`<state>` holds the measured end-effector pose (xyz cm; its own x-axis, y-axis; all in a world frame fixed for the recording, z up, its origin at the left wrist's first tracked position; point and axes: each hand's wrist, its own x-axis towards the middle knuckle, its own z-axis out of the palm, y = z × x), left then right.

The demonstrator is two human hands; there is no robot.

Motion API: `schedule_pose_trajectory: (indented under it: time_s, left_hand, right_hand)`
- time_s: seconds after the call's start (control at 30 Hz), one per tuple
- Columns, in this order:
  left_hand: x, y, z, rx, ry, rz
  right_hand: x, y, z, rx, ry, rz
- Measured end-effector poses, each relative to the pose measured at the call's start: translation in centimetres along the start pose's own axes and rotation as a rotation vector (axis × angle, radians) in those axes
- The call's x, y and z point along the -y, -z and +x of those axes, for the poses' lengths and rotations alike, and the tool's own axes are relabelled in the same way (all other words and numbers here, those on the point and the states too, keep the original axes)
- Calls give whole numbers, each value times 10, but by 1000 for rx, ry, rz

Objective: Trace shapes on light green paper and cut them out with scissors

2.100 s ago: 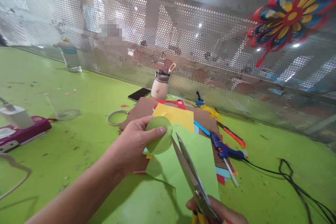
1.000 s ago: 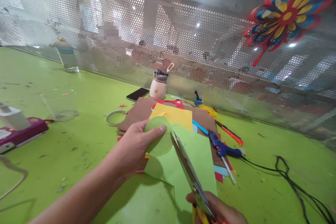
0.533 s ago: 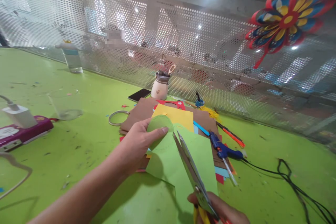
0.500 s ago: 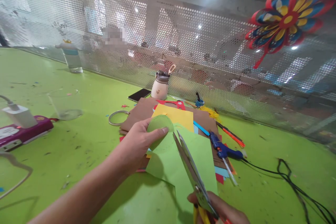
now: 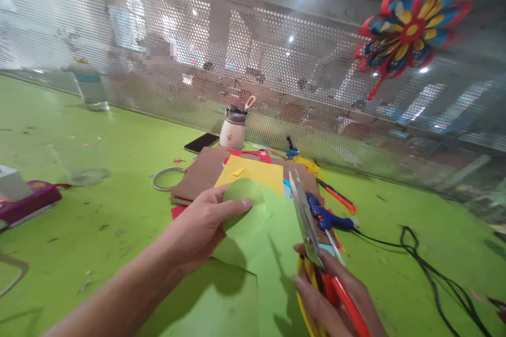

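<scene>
While the left hand (image 5: pixel 197 221) pinched a green paper disc (image 5: pixel 242 190), the right hand (image 5: pixel 358 289) held scissors (image 5: pixel 311 245) right of it.
Left grip closed on the disc's left side, thumb on top, probably to steady it and leave its right rim exposed; disc was mid-scene over a green sheet (image 5: pixel 276 258), contact unclear. Right grip closed round the handles, blades narrowly parted and pointing far, apart from the disc, presumably keeping the tips off the paper.

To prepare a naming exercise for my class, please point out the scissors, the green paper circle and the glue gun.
Scissors (image 5: pixel 310 241), head view: on the metal near the pivot.
Green paper circle (image 5: pixel 245 220), head view: on the lower part of its face.
Glue gun (image 5: pixel 326 218), head view: on its blue body.
</scene>
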<state>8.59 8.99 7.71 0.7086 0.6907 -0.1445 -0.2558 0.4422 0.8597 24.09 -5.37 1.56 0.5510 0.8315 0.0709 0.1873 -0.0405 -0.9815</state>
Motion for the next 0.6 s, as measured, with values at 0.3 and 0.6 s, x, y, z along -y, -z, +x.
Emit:
schedule_pose_trajectory:
  time_s: [0.3, 0.6]
  left_hand:
    - [26, -16, 3, 201, 186, 102]
    - [40, -24, 3, 270, 122, 334]
  right_hand:
    - [23, 1, -1, 54, 69, 198]
    - [20, -1, 3, 84, 188, 219]
